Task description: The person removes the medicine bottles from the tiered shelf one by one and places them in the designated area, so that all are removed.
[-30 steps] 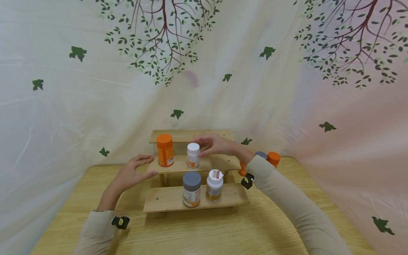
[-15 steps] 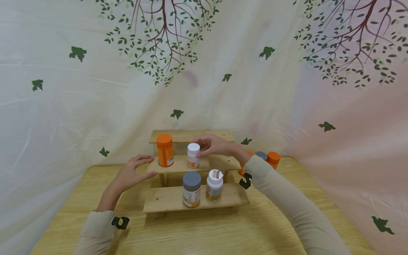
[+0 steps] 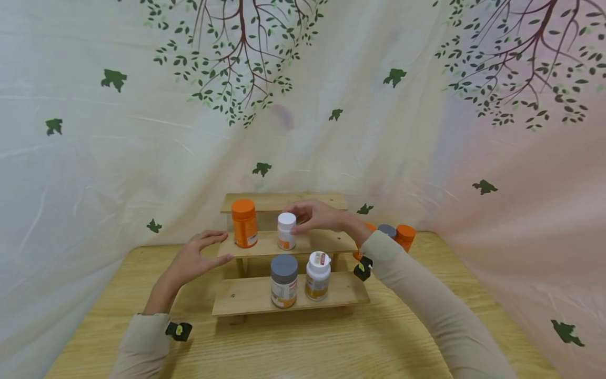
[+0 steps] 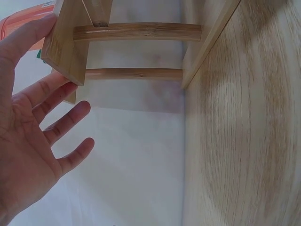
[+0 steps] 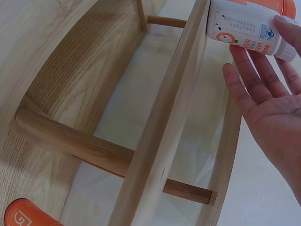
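In the head view, my right hand (image 3: 319, 216) pinches a small white pill bottle (image 3: 286, 238) standing on the middle tier of a wooden stepped stand (image 3: 236, 308). The right wrist view shows the thumb near the cap of this white bottle (image 5: 242, 26), with the fingers along its other side. My left hand (image 3: 194, 260) touches the left end of that tier, thumb at the front corner, other fingers fairly straight and spread. Up close, the thumb and forefinger lie against the board's end (image 4: 66, 52). An orange jar (image 3: 244, 226) stands upright beside the left hand.
On the lowest tier stand a grey-lidded jar (image 3: 284, 284) and a white-capped bottle (image 3: 317, 279). Behind my right forearm, several more containers show, including an orange-lidded one (image 3: 405, 237). A printed curtain (image 3: 303, 147) hangs behind the wooden table (image 3: 293, 347).
The right thumb has shifted slightly left on the white bottle, and the right forearm moved a little, uncovering an orange lid behind it. The left hand stays in place.
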`<state>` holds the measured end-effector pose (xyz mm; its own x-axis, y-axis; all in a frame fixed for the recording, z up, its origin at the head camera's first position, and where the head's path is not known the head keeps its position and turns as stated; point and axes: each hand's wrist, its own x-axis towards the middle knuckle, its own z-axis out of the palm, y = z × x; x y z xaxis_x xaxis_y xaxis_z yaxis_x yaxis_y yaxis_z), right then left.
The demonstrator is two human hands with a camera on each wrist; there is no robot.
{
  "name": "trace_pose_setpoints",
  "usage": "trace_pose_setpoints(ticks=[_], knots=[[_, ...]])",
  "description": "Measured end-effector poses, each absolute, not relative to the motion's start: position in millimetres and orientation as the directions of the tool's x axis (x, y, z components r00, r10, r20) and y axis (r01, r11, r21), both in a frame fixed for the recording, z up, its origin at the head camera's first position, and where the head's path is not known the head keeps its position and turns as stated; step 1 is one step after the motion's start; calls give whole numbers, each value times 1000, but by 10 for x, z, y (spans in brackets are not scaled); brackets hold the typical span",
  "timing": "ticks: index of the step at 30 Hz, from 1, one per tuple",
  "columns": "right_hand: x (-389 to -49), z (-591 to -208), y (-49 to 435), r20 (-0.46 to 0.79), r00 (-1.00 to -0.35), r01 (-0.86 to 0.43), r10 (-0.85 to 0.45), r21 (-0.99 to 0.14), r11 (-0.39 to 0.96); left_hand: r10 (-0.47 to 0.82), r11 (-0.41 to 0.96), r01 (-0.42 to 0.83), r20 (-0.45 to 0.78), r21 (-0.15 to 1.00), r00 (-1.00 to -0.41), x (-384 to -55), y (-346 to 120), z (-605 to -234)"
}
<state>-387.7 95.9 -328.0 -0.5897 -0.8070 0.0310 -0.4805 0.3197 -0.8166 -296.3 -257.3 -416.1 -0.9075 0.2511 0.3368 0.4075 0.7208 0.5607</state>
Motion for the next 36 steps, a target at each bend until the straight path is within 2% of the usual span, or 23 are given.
trace_pose_setpoints(ticks=[17,36], knots=[[-3827,-3273,976,109,-607,-488,-787,-833,260,249,704,419,354,573,-902,-2946,-2575,-4166],[-3781,-3046,1207,137,-662,-509,-737,-804,307,244,715,398,329,574,-912,-2958,-2581,-4174]])
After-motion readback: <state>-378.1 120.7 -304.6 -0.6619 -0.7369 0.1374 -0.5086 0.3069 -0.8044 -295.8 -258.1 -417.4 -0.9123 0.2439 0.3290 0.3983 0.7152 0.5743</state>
